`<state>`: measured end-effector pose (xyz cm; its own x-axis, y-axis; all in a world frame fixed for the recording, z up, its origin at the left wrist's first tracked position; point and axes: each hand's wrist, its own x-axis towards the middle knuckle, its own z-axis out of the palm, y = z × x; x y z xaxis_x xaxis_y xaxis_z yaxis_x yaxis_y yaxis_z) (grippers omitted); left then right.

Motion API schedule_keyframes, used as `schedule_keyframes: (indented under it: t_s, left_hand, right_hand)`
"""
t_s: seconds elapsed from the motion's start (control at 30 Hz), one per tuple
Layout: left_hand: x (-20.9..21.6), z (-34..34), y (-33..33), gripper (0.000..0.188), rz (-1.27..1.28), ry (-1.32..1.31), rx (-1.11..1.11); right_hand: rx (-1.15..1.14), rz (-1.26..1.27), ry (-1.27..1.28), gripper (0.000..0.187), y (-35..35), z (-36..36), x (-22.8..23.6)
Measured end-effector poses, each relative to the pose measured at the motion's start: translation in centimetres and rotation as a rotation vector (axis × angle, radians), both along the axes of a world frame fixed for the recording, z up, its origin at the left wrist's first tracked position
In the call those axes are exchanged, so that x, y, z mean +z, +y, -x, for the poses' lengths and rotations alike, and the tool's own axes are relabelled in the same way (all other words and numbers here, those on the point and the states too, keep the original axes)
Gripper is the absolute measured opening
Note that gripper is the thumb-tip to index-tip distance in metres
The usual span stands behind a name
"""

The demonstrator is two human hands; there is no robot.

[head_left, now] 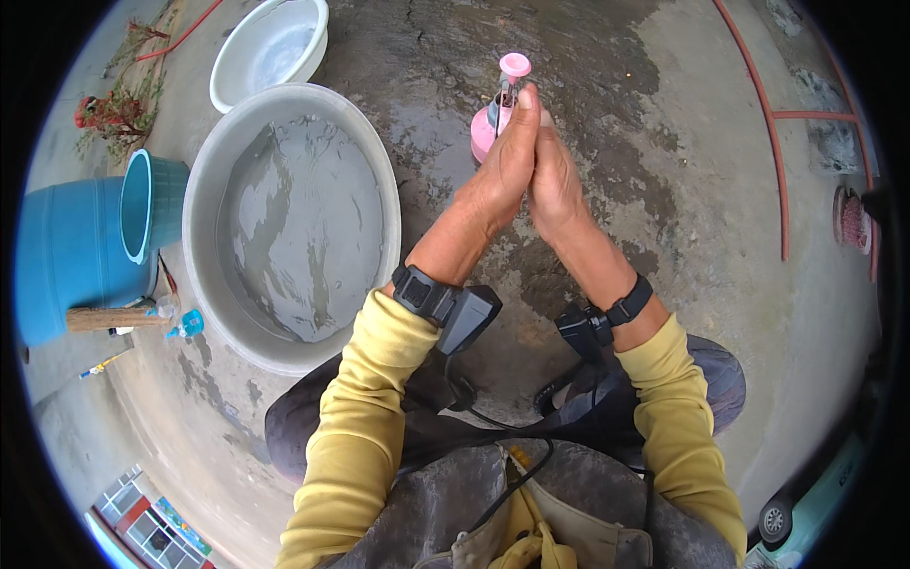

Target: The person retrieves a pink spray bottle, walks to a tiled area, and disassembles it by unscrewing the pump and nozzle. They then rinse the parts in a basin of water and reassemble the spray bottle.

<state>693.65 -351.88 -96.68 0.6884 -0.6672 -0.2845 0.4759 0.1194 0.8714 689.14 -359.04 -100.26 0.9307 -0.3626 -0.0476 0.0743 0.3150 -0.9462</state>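
Note:
My left hand [500,169] and my right hand [557,180] are pressed together palm to palm, thumbs uppermost, fingers pointing away from me. What lies between the palms, if anything, is hidden. At the fingertips shows a pink object with a round disc on top [515,64], a thin stem and a wider rounded pink part [482,138] lower down. My left hand covers some of it, so its kind and whether I hold it cannot be made out. Left of my hands stands a big grey basin [387,237] of greyish water.
A white basin [221,85] stands behind the grey one. Further left are a teal bucket [169,204], a blue barrel [66,251], a wooden piece [114,319] and a small blue-capped bottle [188,324]. Red pipes [763,114] run along the right. The concrete floor is wet.

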Motion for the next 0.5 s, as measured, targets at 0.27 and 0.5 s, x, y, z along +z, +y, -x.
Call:
schedule_keyframes:
  t_s: [0.27,0.5]
  left_hand:
    - [-7.9,-10.3,18.0,0.023,-0.429,-0.281,0.852]
    - [-20.8,-10.2,30.2,0.023,-0.319,0.516,1.063]
  right_hand:
    - [-0.477,-0.410,0.236,0.043,-10.7,-3.4,-6.2]
    - [-0.360,-0.502,0.417,0.032,-8.0,-1.8,-10.2]
